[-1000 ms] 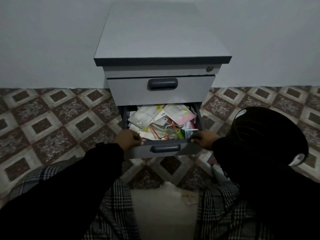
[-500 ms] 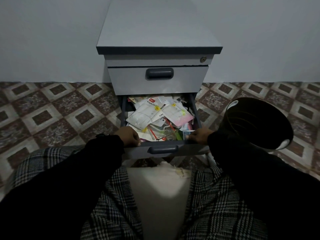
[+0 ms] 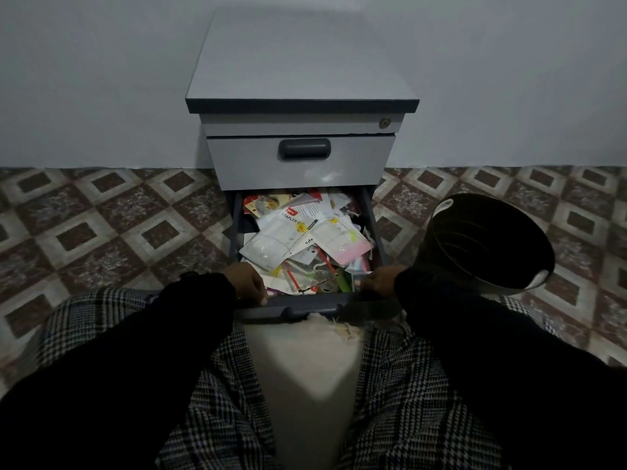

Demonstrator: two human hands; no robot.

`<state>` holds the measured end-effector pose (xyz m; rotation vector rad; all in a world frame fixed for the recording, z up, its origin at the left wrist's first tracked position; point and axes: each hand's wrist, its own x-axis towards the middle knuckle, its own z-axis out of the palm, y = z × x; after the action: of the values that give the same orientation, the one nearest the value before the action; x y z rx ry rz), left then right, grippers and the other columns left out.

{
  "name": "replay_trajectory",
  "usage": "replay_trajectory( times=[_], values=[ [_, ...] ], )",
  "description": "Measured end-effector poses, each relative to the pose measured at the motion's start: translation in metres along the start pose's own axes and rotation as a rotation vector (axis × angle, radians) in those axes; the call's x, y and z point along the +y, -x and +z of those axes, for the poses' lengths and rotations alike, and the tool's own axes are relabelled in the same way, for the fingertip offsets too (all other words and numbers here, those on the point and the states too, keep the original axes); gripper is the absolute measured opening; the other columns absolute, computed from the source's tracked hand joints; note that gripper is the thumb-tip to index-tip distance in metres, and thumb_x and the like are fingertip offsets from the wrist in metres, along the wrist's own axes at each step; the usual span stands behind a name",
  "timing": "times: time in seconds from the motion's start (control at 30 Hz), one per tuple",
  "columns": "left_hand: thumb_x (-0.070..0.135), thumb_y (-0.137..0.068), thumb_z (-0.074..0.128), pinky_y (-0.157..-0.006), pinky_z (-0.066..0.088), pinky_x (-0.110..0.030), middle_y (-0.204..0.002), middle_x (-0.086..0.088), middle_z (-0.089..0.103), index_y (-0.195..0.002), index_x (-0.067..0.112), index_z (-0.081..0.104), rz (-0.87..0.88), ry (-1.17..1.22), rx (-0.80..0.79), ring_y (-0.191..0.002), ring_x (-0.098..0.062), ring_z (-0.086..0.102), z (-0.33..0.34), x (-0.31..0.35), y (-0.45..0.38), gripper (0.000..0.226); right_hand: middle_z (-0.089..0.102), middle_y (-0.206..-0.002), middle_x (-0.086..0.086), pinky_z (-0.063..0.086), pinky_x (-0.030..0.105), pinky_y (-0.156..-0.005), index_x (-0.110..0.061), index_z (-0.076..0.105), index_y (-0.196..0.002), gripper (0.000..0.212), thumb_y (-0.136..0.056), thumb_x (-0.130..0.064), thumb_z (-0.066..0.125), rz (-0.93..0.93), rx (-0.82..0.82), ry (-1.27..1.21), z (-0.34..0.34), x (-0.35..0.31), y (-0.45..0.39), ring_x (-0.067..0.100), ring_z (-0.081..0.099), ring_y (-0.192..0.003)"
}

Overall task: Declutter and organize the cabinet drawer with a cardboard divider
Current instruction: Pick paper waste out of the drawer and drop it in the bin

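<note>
The lower drawer (image 3: 307, 307) of the grey cabinet (image 3: 300, 76) is seen pulled well out toward the person's lap, its dark front edge ending just above the plaid trousers (image 3: 217, 385) and a pale cushion (image 3: 305, 374). Patterned floor tiles (image 3: 112, 232) are left showing to the cabinet's left, while on its right a dark round bin (image 3: 488, 242) is parked just beside the drawer's side rail, so that side is pretty tight. The upper drawer (image 3: 300, 161) is seen closed above, its dark handle centred.

The open drawer is stuffed: a messy heap of packets (image 3: 305, 239), mostly white and clear plastic sleeves, one marked "STAPLER", a pink-tinted pouch toward the bin side, red-topped cards at the back near the cabinet body, plus thin red and green stick-like bits near the front. Exact items are hard to make out in the dim light.

The left hand (image 3: 247, 283) is clamped on the drawer's front rim at the corner away from the bin, fingers curled over the edge. The right hand (image 3: 378, 281) is hooked over the same rim at the bin-side corner, fingers wrapped over it too. The clutter lies between the two hands and behind them, toward the cabinet.
</note>
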<state>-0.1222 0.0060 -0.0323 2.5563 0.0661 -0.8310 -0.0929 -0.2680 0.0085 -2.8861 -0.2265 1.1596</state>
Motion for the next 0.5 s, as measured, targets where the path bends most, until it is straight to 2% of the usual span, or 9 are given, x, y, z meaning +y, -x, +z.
replay_trajectory(
  times=[0.1, 0.2, 0.3, 0.37, 0.5],
  values=[
    [0.014, -0.074, 0.077, -0.059, 0.037, -0.004, -0.088, 0.001, 0.073, -0.093, 0.008, 0.075, 0.006, 0.015, -0.01, -0.062, 0.003, 0.054, 0.0, 0.0, 0.0, 0.02, 0.043, -0.142, 0.015, 0.033, 0.029, -0.101, -0.007, 0.044, -0.136, 0.057, -0.099, -0.048, 0.029, 0.007, -0.001, 0.001, 0.001, -0.001, -0.001, 0.027, 0.042, -0.129],
    [0.013, -0.073, 0.078, -0.05, 0.036, -0.001, -0.052, 0.021, 0.061, -0.092, 0.006, 0.076, 0.002, 0.034, -0.019, -0.053, 0.007, 0.054, -0.001, 0.0, -0.001, 0.02, 0.043, -0.142, 0.015, 0.034, 0.029, -0.1, -0.006, 0.045, -0.135, 0.055, -0.099, -0.045, 0.029, 0.004, -0.004, 0.009, 0.0, -0.001, -0.002, 0.027, 0.042, -0.129],
    [0.009, -0.074, 0.077, -0.047, 0.037, -0.003, -0.043, 0.023, 0.056, -0.092, 0.003, 0.074, 0.009, 0.05, -0.059, -0.048, 0.006, 0.054, -0.007, 0.006, -0.002, 0.019, 0.046, -0.139, 0.014, 0.036, 0.028, -0.098, -0.006, 0.048, -0.133, 0.056, -0.099, -0.046, 0.03, -0.01, 0.013, 0.007, -0.001, 0.002, -0.004, 0.027, 0.044, -0.126],
    [0.008, -0.075, 0.076, -0.048, 0.038, -0.006, -0.046, 0.018, 0.058, -0.093, 0.0, 0.073, 0.03, 0.074, -0.039, -0.047, 0.004, 0.053, -0.009, 0.012, -0.008, 0.021, 0.05, -0.135, 0.014, 0.037, 0.029, -0.097, -0.005, 0.051, -0.13, 0.055, -0.099, -0.046, 0.031, -0.03, 0.011, -0.009, -0.001, 0.003, -0.006, 0.027, 0.047, -0.123],
    [0.014, -0.072, 0.079, -0.061, 0.038, -0.007, -0.08, 0.002, 0.063, -0.097, 0.005, 0.072, 0.128, 0.134, 0.086, -0.078, -0.009, 0.056, -0.013, 0.034, -0.022, 0.027, 0.055, -0.129, 0.014, 0.04, 0.031, -0.095, -0.007, 0.054, -0.127, 0.05, -0.097, -0.044, 0.04, -0.091, 0.096, -0.105, -0.009, 0.01, -0.014, 0.027, 0.051, -0.118]
  ],
)
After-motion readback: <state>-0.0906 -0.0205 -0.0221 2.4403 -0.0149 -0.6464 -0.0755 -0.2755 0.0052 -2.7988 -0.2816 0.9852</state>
